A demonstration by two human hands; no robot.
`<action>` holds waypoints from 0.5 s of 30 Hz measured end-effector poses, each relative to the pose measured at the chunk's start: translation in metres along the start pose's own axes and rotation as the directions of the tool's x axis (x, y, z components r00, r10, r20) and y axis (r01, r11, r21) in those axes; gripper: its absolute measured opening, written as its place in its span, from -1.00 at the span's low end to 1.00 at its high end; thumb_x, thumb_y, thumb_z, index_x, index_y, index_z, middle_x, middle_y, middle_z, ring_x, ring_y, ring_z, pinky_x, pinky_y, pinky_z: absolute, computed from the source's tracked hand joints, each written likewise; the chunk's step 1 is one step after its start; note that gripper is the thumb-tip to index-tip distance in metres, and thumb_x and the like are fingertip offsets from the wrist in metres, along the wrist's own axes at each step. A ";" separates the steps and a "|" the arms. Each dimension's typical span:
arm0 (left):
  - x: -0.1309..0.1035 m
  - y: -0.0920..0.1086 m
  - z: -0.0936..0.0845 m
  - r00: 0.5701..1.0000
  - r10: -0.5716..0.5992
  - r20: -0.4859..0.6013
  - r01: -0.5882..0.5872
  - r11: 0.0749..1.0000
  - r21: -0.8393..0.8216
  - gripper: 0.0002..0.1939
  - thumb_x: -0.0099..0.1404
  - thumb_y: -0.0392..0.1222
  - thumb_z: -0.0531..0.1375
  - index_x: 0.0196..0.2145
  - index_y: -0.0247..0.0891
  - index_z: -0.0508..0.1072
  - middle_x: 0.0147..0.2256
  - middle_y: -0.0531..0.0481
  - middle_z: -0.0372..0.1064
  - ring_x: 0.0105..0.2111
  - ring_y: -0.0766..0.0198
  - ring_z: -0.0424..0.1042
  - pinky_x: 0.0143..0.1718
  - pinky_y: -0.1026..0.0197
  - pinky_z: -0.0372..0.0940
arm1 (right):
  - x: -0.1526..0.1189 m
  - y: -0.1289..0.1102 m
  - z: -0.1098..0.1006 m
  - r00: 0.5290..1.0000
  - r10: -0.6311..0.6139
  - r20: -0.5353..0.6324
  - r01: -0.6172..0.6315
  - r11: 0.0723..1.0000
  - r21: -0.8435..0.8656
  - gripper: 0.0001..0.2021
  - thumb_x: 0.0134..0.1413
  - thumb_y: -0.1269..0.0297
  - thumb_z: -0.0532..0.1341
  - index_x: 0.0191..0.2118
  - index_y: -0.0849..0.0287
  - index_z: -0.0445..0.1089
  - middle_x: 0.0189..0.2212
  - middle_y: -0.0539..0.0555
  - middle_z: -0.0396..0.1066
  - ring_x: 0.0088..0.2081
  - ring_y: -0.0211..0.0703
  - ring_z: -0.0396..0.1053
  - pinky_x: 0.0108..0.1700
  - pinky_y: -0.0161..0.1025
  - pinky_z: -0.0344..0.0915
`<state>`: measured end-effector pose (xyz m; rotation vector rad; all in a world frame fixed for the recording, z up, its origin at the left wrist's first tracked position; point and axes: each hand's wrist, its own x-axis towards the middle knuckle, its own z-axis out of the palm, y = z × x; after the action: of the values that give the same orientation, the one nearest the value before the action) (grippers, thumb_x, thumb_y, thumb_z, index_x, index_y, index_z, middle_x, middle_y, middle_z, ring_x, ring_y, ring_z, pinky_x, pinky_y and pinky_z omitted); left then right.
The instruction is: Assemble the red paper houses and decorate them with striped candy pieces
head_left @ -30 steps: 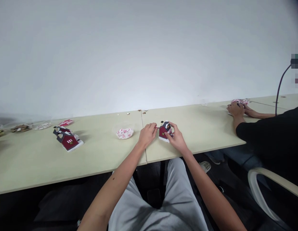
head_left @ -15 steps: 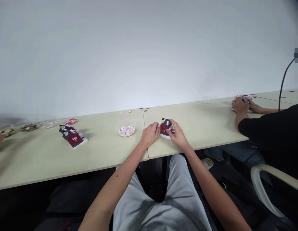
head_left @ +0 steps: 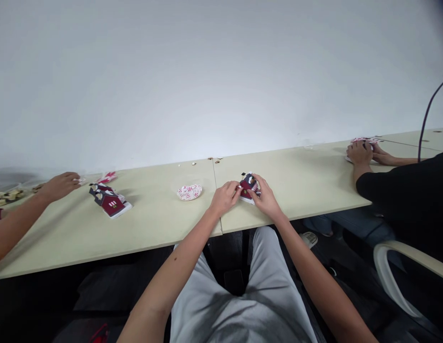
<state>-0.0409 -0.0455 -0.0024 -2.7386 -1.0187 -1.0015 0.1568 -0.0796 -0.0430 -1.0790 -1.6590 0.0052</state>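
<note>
- Gripping a small dark-red paper house model with a navy roof [head_left: 248, 187], both hands close on it from either side, so it cannot slide on the table.
- Left hand [head_left: 225, 197] pinches the model's left edge with curled fingertips; narrow grip, thumb side toward the house.
- Right hand [head_left: 265, 197] wraps the right and near side, fingers bent over the roof; likely pressing a flap or seam, judging by the fingertip placement, but the contact point is hidden.
- The house sits on the pale beige table [head_left: 164, 224], just right of the seam between two tabletops, near the front edge.
- Long axis of the house seems to run left-right between the two hands, roof ridge up and tilted slightly away; exact facing too small to tell.
- A red-and-white striped paper piece [head_left: 189, 192] lies flat to the left, apart from the hands.
- A second, finished-looking red house with a navy roof [head_left: 110, 201] stands farther left.
- A co-worker's hand [head_left: 60, 185] reaches in at far left near small scraps.
- Another person in a black sleeve [head_left: 396, 190] works at far right, hands [head_left: 360, 152] on a striped piece.
</note>
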 end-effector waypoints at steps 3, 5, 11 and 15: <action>-0.001 0.000 0.001 0.998 0.059 0.037 -0.058 0.998 -0.020 -0.74 0.50 -0.06 -0.02 -0.02 -0.22 0.34 -0.08 -0.11 0.47 -0.07 0.22 0.47 -0.14 0.21 0.35 | 0.000 -0.002 0.000 1.000 0.005 -0.002 -0.005 1.000 0.009 -0.44 0.31 0.11 0.13 0.35 0.12 0.08 0.28 0.25 0.20 0.29 0.07 0.18 0.33 0.10 0.16; -0.001 -0.001 0.002 0.996 0.083 0.041 -0.082 0.996 -0.025 -0.75 0.49 -0.08 0.00 -0.01 -0.22 0.33 -0.07 -0.10 0.46 -0.07 0.21 0.46 -0.15 0.21 0.35 | -0.001 -0.002 0.000 1.000 0.008 0.001 -0.008 1.000 0.010 -0.42 0.30 0.11 0.14 0.36 0.13 0.07 0.29 0.25 0.19 0.30 0.07 0.17 0.34 0.10 0.14; -0.001 -0.006 0.007 0.991 0.129 0.032 -0.128 0.992 -0.021 -0.75 0.50 -0.05 -0.02 -0.04 -0.20 0.35 -0.11 -0.08 0.46 -0.10 0.21 0.46 -0.18 0.20 0.36 | -0.003 0.002 0.002 0.995 0.066 0.081 -0.066 0.998 -0.002 -0.26 0.25 0.11 0.19 0.44 0.13 -0.09 0.39 0.24 0.01 0.41 0.10 -0.03 0.41 0.13 -0.01; -0.001 -0.008 0.009 0.991 0.129 0.042 -0.128 0.991 -0.030 -0.74 0.51 -0.05 -0.02 -0.06 -0.19 0.37 -0.13 -0.06 0.48 -0.13 0.22 0.47 -0.18 0.21 0.35 | -0.004 0.003 0.002 0.987 0.086 0.138 -0.092 0.995 0.038 -0.17 0.23 0.13 0.22 0.47 0.09 -0.22 0.41 0.23 -0.03 0.39 0.08 0.01 0.40 0.12 0.02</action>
<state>-0.0411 -0.0373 -0.0109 -2.8180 -0.8275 -0.9469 0.1570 -0.0793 -0.0481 -1.1391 -1.7230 0.1770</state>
